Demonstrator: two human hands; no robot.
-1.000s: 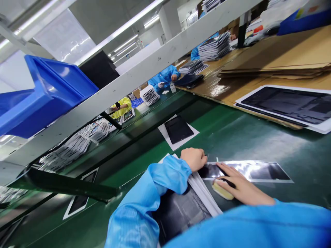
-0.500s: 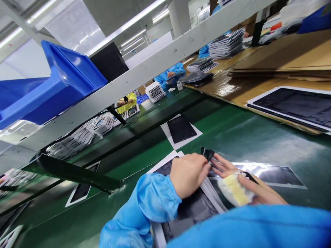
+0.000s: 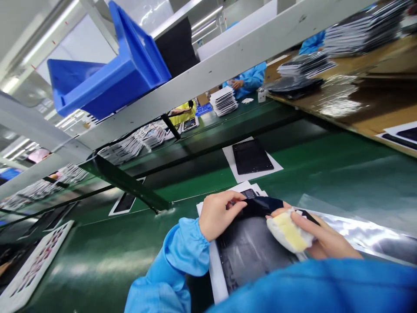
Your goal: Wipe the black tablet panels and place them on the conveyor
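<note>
Between my two hands a glossy black strip (image 3: pixel 263 206) is stretched over a stack of dark, film-covered flat panels. The top panel (image 3: pixel 250 248) has a whitish sheet showing along its edge. My left hand (image 3: pixel 220 214) is closed, thumb and finger pinching the strip's left end. My right hand (image 3: pixel 325 234) is closed round a folded white and yellow cloth pad (image 3: pixel 289 232), and its fingertips meet the strip's right end. A clear shiny film (image 3: pixel 368 232) lies on the green surface to the right, partly behind my right hand.
A black panel on white paper (image 3: pixel 252 157) lies beyond the stack on the green worktop (image 3: pixel 182 256). A slanted green brace (image 3: pixel 130 187) supports a white rail (image 3: pixel 228 65) carrying a blue bin (image 3: pixel 130 65). Cardboard (image 3: pixel 352 104) is at right; co-workers (image 3: pixel 247 80) sit farther off.
The black strip, bunched between my fingers before, is now spread out over the panel. My left hand has shifted slightly left, and the view has turned left.
</note>
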